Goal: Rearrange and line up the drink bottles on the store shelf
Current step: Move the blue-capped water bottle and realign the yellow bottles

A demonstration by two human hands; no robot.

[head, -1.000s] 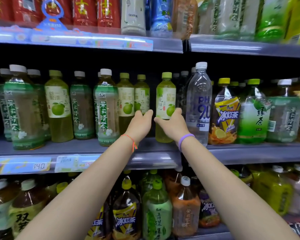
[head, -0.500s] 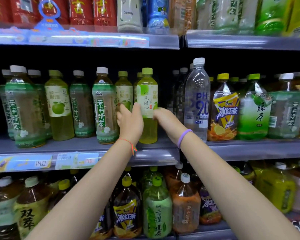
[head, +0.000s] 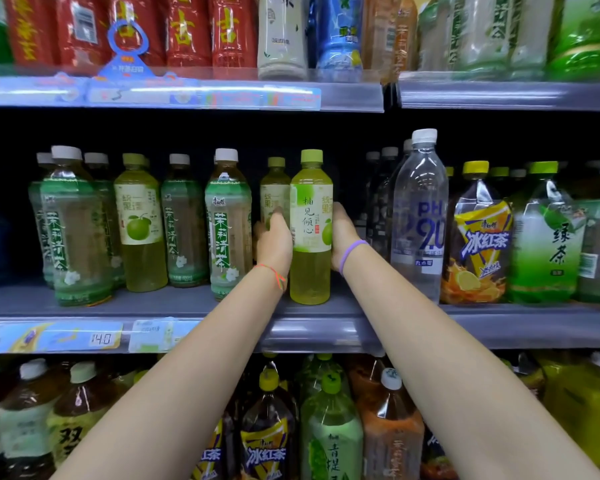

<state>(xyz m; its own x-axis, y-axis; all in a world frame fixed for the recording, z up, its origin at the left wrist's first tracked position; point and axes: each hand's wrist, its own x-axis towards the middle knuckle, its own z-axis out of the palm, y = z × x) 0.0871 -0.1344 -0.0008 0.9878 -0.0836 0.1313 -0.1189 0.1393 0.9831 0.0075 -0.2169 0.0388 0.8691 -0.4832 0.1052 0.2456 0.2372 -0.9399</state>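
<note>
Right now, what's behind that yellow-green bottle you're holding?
Another green-capped bottle stands just behind the held bottle, peeking out on its left. The right hand and dark shelf depth hide anything further back.

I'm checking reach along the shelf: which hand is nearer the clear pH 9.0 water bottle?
Right. The right hand is just left of the water bottle; the left hand sits beyond the green apple bottle.

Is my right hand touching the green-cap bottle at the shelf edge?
Touching. The head view shows the right hand wrapped against the bottle's right side at label height, no gap.
</note>
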